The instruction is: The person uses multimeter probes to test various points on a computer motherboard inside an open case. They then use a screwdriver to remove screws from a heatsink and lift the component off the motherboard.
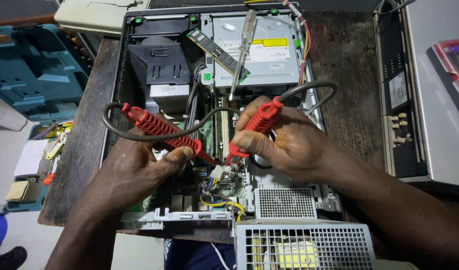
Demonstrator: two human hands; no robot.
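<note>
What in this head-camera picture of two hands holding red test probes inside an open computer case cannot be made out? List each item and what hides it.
- Probe tips: where the two red probes touch is hidden among the white connector and wires.
- Left hand and right hand cover the board beneath.
- Probe cables: their far ends are out of sight.
- Power supply: cut off by the bottom edge.

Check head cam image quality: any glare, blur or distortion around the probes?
Head view: even, soft light; both hands, left and right, and the red probes are sharp, no motion blur. Mild glare on the optical drive top. Wide-lens bending shows at the case edges; bottom-right forearm falls into shadow.
</note>
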